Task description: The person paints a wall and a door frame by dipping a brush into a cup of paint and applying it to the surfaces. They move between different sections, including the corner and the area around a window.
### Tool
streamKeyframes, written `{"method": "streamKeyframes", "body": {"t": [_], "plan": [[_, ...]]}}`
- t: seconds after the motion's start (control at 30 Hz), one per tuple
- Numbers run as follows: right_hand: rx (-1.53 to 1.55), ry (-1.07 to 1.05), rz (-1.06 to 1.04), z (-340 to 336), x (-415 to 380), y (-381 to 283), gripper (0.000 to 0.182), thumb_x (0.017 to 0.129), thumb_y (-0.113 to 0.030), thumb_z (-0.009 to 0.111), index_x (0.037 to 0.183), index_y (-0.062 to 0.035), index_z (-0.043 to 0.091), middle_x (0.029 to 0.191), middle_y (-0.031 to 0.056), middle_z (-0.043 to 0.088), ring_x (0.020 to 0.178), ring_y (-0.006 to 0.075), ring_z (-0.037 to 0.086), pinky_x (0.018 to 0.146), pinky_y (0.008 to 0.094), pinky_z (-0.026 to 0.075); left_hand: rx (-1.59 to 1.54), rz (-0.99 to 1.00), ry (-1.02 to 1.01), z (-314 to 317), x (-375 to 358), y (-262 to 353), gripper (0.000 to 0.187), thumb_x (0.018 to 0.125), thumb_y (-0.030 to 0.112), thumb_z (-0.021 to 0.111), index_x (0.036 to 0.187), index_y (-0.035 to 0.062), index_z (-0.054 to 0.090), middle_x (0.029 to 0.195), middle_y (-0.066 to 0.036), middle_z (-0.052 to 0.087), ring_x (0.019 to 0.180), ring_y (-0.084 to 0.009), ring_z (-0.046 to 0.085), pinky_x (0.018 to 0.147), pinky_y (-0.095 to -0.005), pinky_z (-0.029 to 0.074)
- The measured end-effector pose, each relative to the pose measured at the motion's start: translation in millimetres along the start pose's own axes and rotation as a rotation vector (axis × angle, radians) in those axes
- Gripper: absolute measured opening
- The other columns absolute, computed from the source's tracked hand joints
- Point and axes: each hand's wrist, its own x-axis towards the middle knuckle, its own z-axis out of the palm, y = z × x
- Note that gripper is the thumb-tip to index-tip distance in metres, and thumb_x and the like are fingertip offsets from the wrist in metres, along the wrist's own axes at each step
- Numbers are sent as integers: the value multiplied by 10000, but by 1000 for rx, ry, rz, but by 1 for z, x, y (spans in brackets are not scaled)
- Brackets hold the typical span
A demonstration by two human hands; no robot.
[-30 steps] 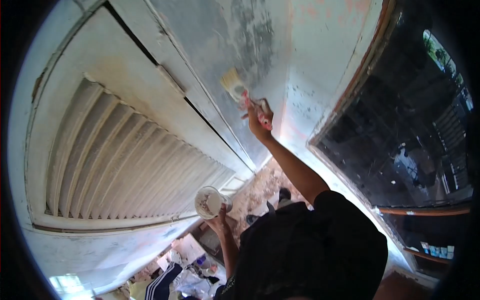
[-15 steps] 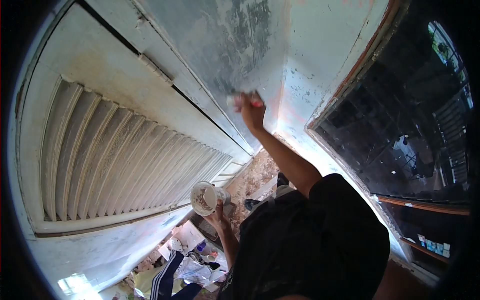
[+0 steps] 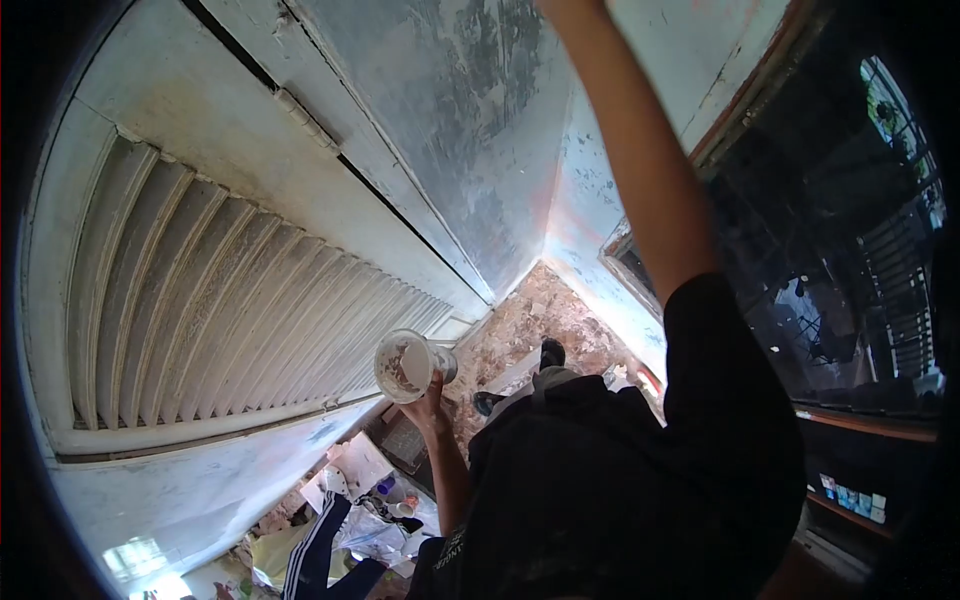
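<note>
My left hand [image 3: 426, 405] grips a white plastic bucket [image 3: 442, 362] low in front of the louvred door. The bucket tilts toward the camera, and whitish residue coats its inside. My right forearm [image 3: 650, 170] stretches up across the view to the top edge, where the hand itself is cut off. The grey, patchy wall panel [image 3: 460, 130] lies just left of that raised arm.
At left stands a louvred door [image 3: 230, 300]. A dark glass window [image 3: 800, 270] fills the right side. Debris litters the floor [image 3: 540, 310] by my shoes. Below left, a leg in dark striped trousers [image 3: 318, 545] is beside plastic sheeting [image 3: 375, 535].
My right hand, which gripped a blurred red-and-whitish thing by the grey panel, has swung up out of view. The left hand with the bucket has shifted slightly up in the view.
</note>
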Motion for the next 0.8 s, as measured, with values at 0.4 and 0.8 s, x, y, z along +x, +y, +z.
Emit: {"method": "streamKeyframes", "body": {"t": [0.4,0.8], "plan": [[-246,221,720,-243,-316,118,273,914,-229,612,977,-8,463,968,188,664,813,271,695,536,312,581,189,9,-5,17,10,7,804,678,198,822,1315,-32,389,1234,-146,531,1139,-257,518,1007,-391,391],[-408,-587,900,-83,-160,-102,182,897,-164,613,871,-13,515,731,146,666,561,166,667,395,231,487,255,296,-206,89,46,-1,854,595,157,881,1273,-11,391,1169,-147,544,1064,-239,548,940,-367,439]]}}
